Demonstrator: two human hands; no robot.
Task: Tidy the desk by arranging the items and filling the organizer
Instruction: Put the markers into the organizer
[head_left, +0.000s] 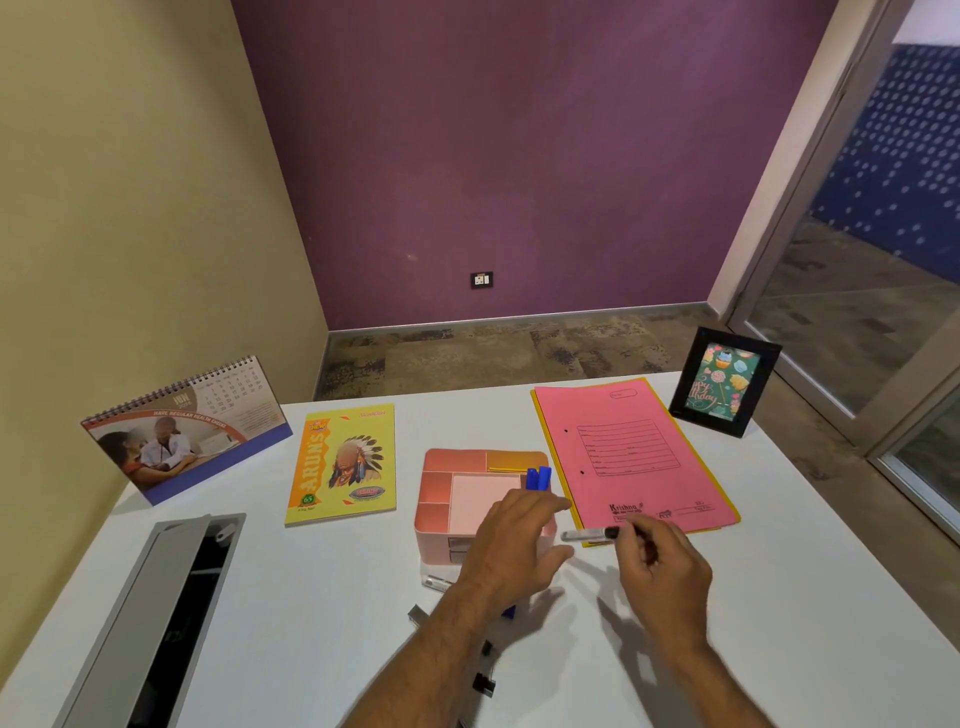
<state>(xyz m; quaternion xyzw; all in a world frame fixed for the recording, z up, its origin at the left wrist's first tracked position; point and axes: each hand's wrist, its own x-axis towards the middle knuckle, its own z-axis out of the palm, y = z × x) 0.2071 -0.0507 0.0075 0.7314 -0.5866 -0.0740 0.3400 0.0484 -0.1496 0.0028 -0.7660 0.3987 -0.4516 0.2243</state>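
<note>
Organizer (467, 499), pink and at the frame's centre on the desk (779, 571), is mid-filling: the right hand (665, 566) pinches a pen (592, 533) beside it, the left hand (514, 545) hovers spread, and next the pen needs upending into a compartment.

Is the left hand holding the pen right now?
No, the pen is pinched in the right hand; the left hand hovers open over the pink organizer.
</note>
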